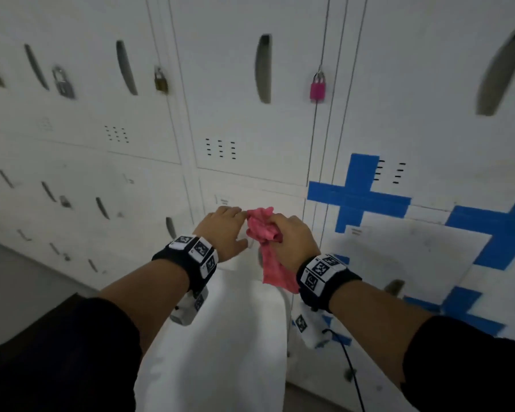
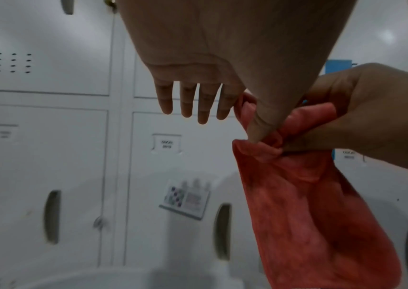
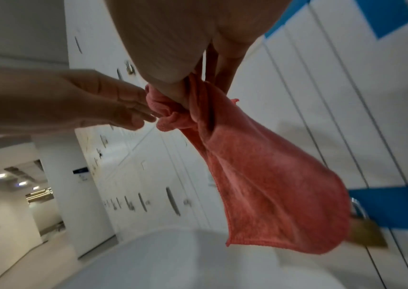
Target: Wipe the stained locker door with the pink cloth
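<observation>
The pink cloth (image 1: 266,233) hangs bunched from my right hand (image 1: 283,233), whose thumb and fingers grip its upper part (image 3: 197,82); the rest dangles loose (image 3: 272,185). My left hand (image 1: 229,224) is just to its left with straight fingers (image 2: 225,111), and its index finger and thumb touch the cloth's top (image 2: 267,148). Both hands are held a little in front of the white lockers. To the right, a locker door (image 1: 414,254) framed by blue tape (image 1: 357,197) shows faint grey specks.
Rows of white lockers fill the view, with a pink padlock (image 1: 318,87) above the hands and a brass padlock (image 1: 160,80) further left. A white rounded object (image 1: 220,337) sits below my hands. A black cable (image 1: 351,373) hangs from my right wrist. A corridor (image 3: 12,205) opens to the left.
</observation>
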A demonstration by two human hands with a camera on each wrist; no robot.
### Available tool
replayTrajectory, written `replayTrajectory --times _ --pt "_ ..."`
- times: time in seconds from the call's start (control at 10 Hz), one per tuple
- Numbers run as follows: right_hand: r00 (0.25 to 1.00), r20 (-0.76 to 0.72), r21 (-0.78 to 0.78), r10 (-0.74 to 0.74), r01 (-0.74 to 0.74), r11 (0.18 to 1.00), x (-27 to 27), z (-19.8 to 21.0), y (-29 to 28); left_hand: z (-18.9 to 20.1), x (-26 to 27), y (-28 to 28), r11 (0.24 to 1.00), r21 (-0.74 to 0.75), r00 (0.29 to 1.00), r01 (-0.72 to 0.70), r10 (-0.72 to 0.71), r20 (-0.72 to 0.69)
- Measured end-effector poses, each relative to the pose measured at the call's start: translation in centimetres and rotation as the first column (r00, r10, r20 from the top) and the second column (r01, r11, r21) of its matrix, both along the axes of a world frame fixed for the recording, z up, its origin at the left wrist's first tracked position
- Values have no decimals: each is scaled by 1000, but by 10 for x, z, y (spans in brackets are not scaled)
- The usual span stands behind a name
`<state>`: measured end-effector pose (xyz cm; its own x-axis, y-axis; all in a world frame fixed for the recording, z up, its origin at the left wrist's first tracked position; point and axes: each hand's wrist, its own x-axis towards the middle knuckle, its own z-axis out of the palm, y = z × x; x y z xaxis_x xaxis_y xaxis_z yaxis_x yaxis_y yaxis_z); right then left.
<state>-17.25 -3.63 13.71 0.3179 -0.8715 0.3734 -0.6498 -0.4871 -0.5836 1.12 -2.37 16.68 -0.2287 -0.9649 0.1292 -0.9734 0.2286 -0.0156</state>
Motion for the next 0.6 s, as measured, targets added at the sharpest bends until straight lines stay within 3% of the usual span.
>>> replayTrajectory --times 0.1,0.2,0.3,0.4,0.5,0.6 --pt "995 -32 -2 97 -97 995 27 -38 -1 -28 24 10 997 55 999 -45 45 5" --pt "987 -127 25 96 -94 995 44 -80 -4 -61 45 20 986 127 994 -112 110 23" --pt "986 -126 51 105 -100 994 51 -114 -3 -90 58 30 969 195 988 -153 149 37" --pt "972 -196 225 133 -88 970 56 -144 2 -111 69 38 953 249 985 -174 167 49" --pt "849 -398 486 346 -125 865 57 -176 11 -125 74 41 942 275 981 -191 185 49" --pt "839 -412 480 355 -131 867 52 -184 13 -122 72 37 949 261 984 -176 177 21"
